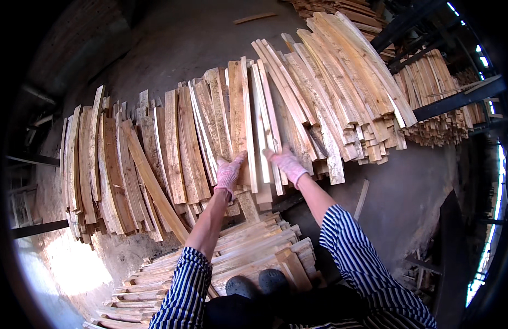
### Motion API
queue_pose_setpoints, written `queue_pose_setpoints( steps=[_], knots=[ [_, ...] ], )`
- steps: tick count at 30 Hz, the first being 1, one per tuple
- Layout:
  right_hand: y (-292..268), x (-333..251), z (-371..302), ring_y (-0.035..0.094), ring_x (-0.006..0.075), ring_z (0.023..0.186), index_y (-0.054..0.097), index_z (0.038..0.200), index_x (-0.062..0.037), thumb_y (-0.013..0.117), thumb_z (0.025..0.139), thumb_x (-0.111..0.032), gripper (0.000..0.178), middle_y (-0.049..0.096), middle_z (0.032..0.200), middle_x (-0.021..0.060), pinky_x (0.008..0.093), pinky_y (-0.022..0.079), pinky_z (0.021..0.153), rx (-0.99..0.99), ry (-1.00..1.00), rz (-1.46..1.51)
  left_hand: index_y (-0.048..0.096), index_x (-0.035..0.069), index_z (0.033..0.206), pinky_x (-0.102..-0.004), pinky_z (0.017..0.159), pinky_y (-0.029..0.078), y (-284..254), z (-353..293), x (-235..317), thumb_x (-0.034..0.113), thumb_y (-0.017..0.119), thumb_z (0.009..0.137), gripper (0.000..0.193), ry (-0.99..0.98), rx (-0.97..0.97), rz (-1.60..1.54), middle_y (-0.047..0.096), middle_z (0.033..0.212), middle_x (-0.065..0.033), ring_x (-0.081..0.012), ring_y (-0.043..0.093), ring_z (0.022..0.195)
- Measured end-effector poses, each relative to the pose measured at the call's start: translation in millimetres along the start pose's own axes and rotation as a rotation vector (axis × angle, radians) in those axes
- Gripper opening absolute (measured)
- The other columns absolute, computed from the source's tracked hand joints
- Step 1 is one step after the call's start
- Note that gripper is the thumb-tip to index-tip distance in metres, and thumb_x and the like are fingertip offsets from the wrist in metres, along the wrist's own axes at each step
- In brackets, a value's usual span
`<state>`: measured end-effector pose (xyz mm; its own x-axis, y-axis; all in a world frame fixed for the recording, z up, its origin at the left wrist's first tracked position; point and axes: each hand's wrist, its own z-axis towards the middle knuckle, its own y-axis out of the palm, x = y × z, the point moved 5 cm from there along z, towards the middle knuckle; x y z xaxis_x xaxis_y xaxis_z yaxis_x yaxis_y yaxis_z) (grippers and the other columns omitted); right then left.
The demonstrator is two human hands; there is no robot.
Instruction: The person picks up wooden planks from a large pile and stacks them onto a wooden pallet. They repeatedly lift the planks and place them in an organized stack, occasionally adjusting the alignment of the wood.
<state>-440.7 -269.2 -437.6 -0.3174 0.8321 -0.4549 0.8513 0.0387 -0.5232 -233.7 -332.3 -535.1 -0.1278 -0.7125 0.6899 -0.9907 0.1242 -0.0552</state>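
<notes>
A long pile of rough wooden boards lies across the middle, the boards side by side with their near ends toward me. My left hand, in a pinkish-white knit glove, rests at the near ends, fingers apart, beside a narrow upright-looking board. Just to its right, my right hand wears the same kind of glove. Its fingers are spread, and the thumb side touches pale narrow strips. Between the two hands lie the lower ends of several strips. Some fingertips are blurred against the wood.
Beneath my dark shoes is a lower stack of boards. One longer board slants across the pile at left. More stacked wood stands at far right beside a dark metal beam. A loose strip lies on the floor.
</notes>
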Motion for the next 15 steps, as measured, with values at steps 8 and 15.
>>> queue_pose_setpoints(
  steps=[8,15],
  knots=[
    [-18,15,-6,0.027,0.0402,0.151,0.0,0.159,0.0054,0.078,0.081,-0.056,0.126,0.028,0.16,0.0318,0.0462,0.023,0.125,-0.154,-0.136,0.163,0.004,-0.011,0.156,-0.0521,0.101,0.054,21,-20,9,0.038,0.091,0.075,0.129,-0.134,-0.343,0.034,0.057,0.134,-0.0348,-0.0366,0.06,0.124],
    [8,10,1,0.02,0.0364,0.154,0.022,0.158,0.0043,0.065,0.08,-0.078,0.121,0.028,0.163,0.0256,0.0458,0.016,0.126,-0.168,-0.116,0.049,0.015,-0.001,0.16,-0.0508,0.123,0.027,-9,-9,-17,0.057,0.076,0.084,0.113,-0.033,-0.53,-0.22,0.038,0.158,-0.0213,-0.0301,0.034,0.149]
  ],
)
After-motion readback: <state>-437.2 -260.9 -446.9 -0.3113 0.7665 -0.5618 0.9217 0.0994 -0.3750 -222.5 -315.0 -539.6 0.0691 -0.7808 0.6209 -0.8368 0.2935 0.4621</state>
